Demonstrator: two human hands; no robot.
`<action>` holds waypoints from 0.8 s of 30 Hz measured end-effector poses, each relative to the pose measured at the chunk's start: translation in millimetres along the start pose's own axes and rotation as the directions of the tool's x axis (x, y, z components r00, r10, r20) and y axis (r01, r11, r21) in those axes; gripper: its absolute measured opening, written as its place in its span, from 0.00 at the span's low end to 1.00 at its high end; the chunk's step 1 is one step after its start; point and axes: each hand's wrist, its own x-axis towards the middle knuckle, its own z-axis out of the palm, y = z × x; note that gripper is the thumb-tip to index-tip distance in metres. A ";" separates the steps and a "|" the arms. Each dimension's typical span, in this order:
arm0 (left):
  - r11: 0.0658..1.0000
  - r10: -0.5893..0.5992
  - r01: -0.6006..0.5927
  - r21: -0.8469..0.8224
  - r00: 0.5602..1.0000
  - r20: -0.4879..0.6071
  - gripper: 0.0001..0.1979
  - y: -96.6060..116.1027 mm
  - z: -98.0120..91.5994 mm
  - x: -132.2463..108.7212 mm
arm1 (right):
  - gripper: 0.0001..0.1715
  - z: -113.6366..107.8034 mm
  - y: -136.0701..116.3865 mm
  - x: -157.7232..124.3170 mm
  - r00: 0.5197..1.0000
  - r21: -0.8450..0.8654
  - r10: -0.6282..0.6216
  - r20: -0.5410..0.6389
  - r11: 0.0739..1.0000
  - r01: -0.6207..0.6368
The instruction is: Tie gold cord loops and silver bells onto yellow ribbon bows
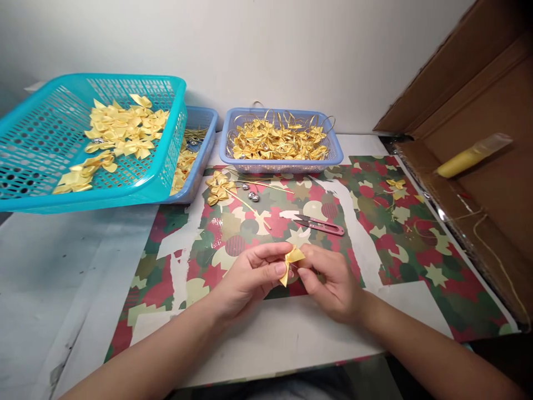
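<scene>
Both hands pinch yellow ribbon bow (291, 260): left hand (250, 278), right hand (331, 283); thread snips (320, 224) just beyond.

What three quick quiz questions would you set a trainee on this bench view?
1. True or false: the snips lie on the patterned mat beyond the left hand and right hand.
2. The yellow bow is held by: A left hand only; B right hand only; C both.
3. What fills the teal basket?
Key: 1 true; 2 C; 3 loose bows.
</scene>
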 end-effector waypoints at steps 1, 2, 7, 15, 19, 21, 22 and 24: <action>1.000 -0.001 0.001 0.001 1.000 0.000 0.12 0.4 0.3 -0.1 | 0.11 -0.1 -0.1 -0.2 1.000 0.005 0.001 -0.002 1.000 -0.001; 1.000 -0.002 0.002 0.003 1.000 0.001 0.13 0.9 0.6 -0.2 | 0.11 -0.2 -0.2 -0.3 1.000 0.010 0.001 -0.003 1.000 -0.001; 1.000 -0.015 0.015 0.007 1.000 -0.017 0.13 2.2 2.4 -0.8 | 0.11 -0.5 -0.5 0.9 1.000 0.011 0.003 0.000 1.000 -0.003; 1.000 -0.025 0.026 0.013 0.999 -0.029 0.13 1.0 0.9 -0.8 | 0.11 0.4 -0.3 0.5 1.000 0.037 0.006 -0.003 0.999 -0.006; 1.000 -0.026 0.026 0.012 0.999 -0.024 0.13 -0.3 -0.4 -0.1 | 0.11 -0.3 0.7 -0.1 1.000 0.024 0.002 0.013 1.000 -0.002; 1.000 -0.021 0.021 0.008 0.999 -0.027 0.13 -0.5 -0.4 -0.1 | 0.11 -1.1 0.8 0.2 0.999 0.017 -0.010 0.030 1.000 0.010; 1.000 -0.016 0.016 0.005 0.999 -0.027 0.13 -0.4 -0.2 -0.1 | 0.11 -1.5 0.7 0.5 0.999 0.015 -0.017 0.039 1.000 0.017; 1.000 -0.009 0.009 0.002 1.000 -0.021 0.12 0.3 0.5 -0.2 | 0.11 -2.0 0.7 1.1 0.998 0.007 -0.024 0.050 1.000 0.024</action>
